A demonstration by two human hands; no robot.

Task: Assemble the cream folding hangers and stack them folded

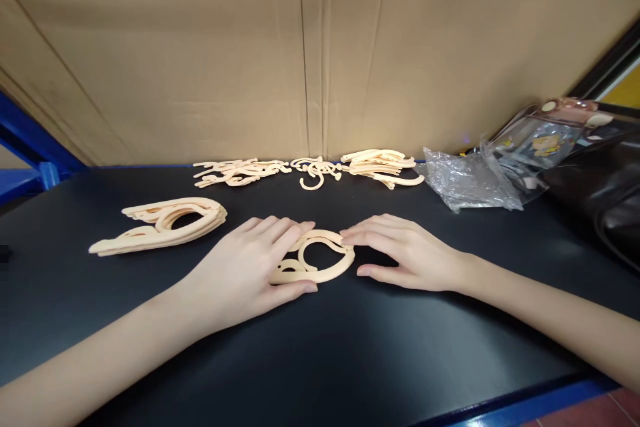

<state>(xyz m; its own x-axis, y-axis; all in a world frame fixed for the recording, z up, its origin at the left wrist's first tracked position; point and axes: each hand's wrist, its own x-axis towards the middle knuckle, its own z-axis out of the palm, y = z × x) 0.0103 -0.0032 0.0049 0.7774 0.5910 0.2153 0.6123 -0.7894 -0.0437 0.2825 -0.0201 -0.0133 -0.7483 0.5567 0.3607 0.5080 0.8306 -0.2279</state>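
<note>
A beige plastic folding hanger point(333, 273) lies folded on the black tabletop in front of me, its rounded end to the right. My left hand point(255, 263) is wrapped over its left part, thumb along the near edge and fingers over the far edge, covering much of it. At the rounded end, my right hand point(400, 253) reaches in with its fingers stretched out. Its fingertips touch or nearly touch the hanger's far edge, while the thumb stays apart from it. To the left lies a stack of similar folded hangers point(200, 230).
Along a cardboard wall point(200, 67) lie a left pile of beige arms point(245, 172), several small hooks point(314, 173) and a right pile of beige arms point(383, 163). Farther right are a crumpled clear plastic bag point(467, 180) and a black bag point(595, 180).
</note>
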